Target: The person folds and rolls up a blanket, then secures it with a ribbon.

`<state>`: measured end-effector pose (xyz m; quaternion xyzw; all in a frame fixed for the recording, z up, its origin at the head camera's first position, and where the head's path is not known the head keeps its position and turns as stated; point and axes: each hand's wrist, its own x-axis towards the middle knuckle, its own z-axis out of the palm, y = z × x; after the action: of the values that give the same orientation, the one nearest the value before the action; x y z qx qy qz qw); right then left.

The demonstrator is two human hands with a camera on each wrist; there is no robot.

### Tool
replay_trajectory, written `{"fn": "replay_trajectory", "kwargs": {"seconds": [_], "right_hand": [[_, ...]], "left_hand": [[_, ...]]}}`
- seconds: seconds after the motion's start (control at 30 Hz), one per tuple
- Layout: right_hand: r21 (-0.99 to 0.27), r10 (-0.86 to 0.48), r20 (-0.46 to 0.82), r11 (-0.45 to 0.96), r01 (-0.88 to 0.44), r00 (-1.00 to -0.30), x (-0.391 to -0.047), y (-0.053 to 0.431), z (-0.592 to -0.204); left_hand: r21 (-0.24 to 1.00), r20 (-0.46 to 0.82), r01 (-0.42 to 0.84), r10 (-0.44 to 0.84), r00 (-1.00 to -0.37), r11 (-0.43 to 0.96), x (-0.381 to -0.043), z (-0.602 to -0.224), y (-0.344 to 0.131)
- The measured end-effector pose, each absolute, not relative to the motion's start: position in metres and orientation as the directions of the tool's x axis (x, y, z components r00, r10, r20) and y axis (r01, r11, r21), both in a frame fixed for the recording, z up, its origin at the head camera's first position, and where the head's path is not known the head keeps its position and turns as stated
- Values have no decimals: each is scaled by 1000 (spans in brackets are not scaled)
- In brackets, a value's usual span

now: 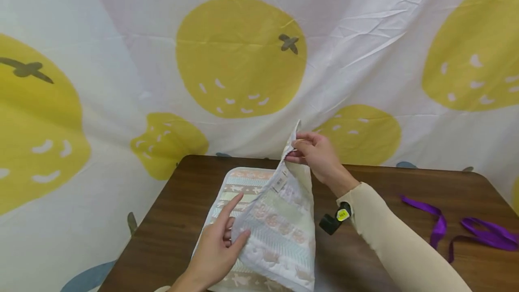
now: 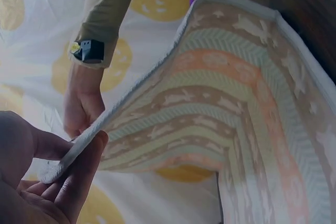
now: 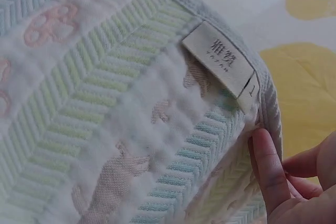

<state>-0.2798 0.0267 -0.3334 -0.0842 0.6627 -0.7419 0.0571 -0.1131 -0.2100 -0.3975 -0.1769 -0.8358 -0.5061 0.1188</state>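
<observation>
A striped cotton towel (image 1: 284, 238) with animal figures and a pale bound edge is partly lifted, one half folded up off the half that lies on the table. My right hand (image 1: 320, 157) pinches its raised far edge, close to a white sewn-in label (image 3: 220, 59). Nearer to me, my left hand (image 1: 212, 247) pinches the same edge between thumb and fingers, as the left wrist view shows, with the index finger extended in the head view. Between the two hands the edge runs slanting, and the striped face (image 2: 210, 93) hangs in a bend below it.
Purple ribbon (image 1: 482, 233) lies in loose loops on the right of the brown wooden table (image 1: 385, 184). A white hanging sheet with yellow fruit prints (image 1: 243, 57) stands right behind the table's far edge. A black device (image 1: 331, 223) hangs at my right wrist.
</observation>
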Motion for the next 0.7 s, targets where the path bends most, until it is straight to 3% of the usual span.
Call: {"fn": "replay_trajectory", "kwargs": {"seconds": [0.2, 0.43, 0.7], "right_hand": [[-986, -204, 50, -168, -16, -978, -280, -3, -338], [-977, -225, 43, -212, 5, -974, -279, -27, -348], [-974, -227, 33, -224, 19, -973, -282, -46, -360]], "left_hand": [[798, 382, 379, 93, -919, 468, -107, -399, -232], [859, 281, 260, 18, -960, 441, -102, -403, -248], [800, 284, 235, -3, -959, 552, -100, -407, -263]]}}
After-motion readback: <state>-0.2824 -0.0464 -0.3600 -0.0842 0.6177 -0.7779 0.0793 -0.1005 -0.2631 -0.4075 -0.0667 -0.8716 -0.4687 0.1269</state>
